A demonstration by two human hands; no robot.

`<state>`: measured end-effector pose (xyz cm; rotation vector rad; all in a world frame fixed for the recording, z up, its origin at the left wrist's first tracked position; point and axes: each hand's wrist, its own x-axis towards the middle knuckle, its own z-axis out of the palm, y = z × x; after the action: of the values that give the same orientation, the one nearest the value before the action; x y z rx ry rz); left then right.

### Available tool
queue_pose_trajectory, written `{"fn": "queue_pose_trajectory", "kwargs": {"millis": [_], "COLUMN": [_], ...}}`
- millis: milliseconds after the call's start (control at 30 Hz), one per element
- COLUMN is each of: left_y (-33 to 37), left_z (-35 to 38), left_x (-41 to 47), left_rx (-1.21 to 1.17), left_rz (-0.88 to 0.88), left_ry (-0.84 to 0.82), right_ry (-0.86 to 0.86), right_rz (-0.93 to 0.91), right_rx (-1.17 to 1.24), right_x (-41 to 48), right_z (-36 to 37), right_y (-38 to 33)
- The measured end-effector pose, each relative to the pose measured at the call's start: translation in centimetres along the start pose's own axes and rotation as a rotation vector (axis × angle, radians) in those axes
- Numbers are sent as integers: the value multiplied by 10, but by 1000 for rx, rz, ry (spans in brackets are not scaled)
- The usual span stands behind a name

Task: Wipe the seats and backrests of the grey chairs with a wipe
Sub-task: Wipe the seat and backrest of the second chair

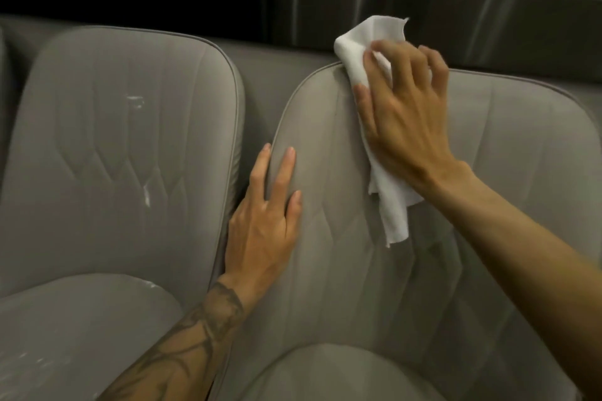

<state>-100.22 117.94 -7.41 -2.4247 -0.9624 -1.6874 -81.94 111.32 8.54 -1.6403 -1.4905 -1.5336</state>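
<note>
A wipe (356,54) drapes the right chair's backrest (329,179) (top edge).

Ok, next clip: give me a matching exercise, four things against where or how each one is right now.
Things:
1 wipe
2 left hand
3 right hand
4 left chair

States:
A lies flat on the side edge of the right chair backrest
B white, draped over the right chair's top edge
C bears pale streaks
D holds the wipe against the backrest

Pairs: 1-B; 2-A; 3-D; 4-C

A crumpled white wipe (354,54) drapes over the right grey chair backrest (338,205).
</note>
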Motion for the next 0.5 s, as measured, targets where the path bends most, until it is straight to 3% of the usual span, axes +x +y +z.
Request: {"fn": "queue_pose_trajectory", "kwargs": {"millis": [100,267,367,500], "left_y": [-1,0,0,-1], "left_z": [1,0,1,2], "left_x": [0,0,1,0], "left_rx": [-1,3,10,11], "left_rz": [-6,-3,-6,4], "left_ry": [1,3,10,11], "right_ry": [-3,-74,-132,-172], "right_rz": [-210,-155,-199,-123], "right_rx": [59,381,327,213], "right_x": [-8,-7,-15,-7], "right_z": [0,-2,4,7], "right_y": [-1,-5,-17,-21]}}
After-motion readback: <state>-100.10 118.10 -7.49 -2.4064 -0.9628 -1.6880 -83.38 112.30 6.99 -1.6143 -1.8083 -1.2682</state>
